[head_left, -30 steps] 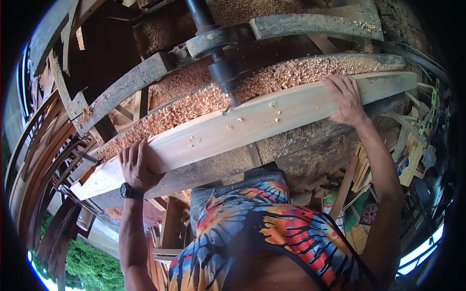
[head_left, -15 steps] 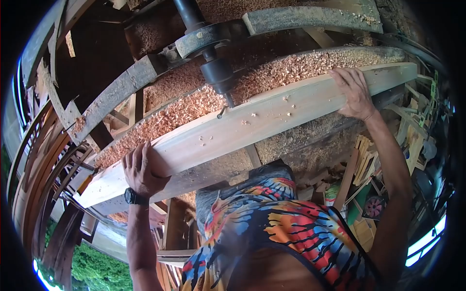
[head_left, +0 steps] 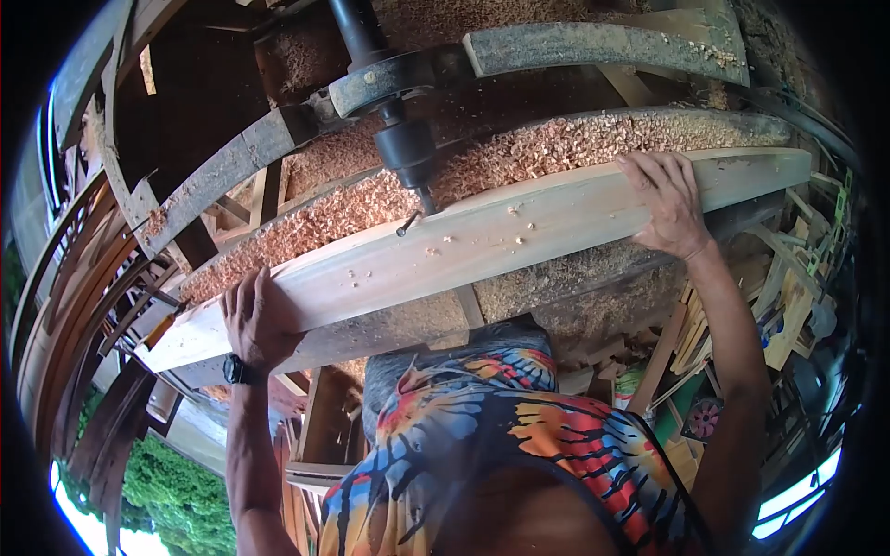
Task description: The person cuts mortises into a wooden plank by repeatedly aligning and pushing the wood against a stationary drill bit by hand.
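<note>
A long pale wooden board (head_left: 445, 241) lies across the workbench with small chips on its face. Near its left end my left hand (head_left: 258, 320), with a black watch at the wrist, grips the board, fingers over the far edge. My right hand (head_left: 669, 199) grips it toward the right end in the same way. A dark spindle with a chuck (head_left: 406, 153) hangs over the far edge, its bit (head_left: 427, 200) down at the board. Beside the bit a small nail or pin (head_left: 406, 225) sticks up at the edge.
Piled shavings (head_left: 352, 211) line the bench beyond the board. A curved wooden frame (head_left: 593, 46) spans above it. At left are stacked curved wood strips (head_left: 69, 278) and an orange-handled tool (head_left: 159, 331); wood offcuts (head_left: 788, 296) lie at right.
The board has shifted slightly relative to the bit, which now stands nearer the pin. Both hands keep their hold on the board. The camera view has also moved a little.
</note>
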Action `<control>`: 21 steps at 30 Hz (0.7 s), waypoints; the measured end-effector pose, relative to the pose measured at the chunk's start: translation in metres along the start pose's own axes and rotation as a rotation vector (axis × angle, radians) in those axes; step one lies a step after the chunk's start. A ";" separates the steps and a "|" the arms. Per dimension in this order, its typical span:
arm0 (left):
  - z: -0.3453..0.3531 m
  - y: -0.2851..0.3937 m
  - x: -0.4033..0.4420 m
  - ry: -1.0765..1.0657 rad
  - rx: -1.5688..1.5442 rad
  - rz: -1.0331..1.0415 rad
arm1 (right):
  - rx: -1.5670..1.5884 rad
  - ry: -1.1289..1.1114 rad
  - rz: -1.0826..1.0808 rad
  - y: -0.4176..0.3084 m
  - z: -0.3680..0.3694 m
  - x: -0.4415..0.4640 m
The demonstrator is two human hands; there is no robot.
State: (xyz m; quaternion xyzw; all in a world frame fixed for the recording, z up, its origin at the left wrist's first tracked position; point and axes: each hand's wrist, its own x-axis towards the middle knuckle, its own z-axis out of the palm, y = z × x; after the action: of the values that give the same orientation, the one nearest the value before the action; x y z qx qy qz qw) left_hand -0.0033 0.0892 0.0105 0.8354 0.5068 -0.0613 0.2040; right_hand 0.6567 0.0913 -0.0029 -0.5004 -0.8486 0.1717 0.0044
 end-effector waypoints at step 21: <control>0.001 -0.025 -0.001 0.074 0.019 0.120 | -0.036 0.003 0.006 -0.010 0.007 0.002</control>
State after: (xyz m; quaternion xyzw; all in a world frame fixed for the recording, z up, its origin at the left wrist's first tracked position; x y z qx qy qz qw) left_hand -0.0256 0.0982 0.0030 0.8678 0.4624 -0.0228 0.1804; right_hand 0.6460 0.0861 -0.0072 -0.5034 -0.8500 0.1556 -0.0039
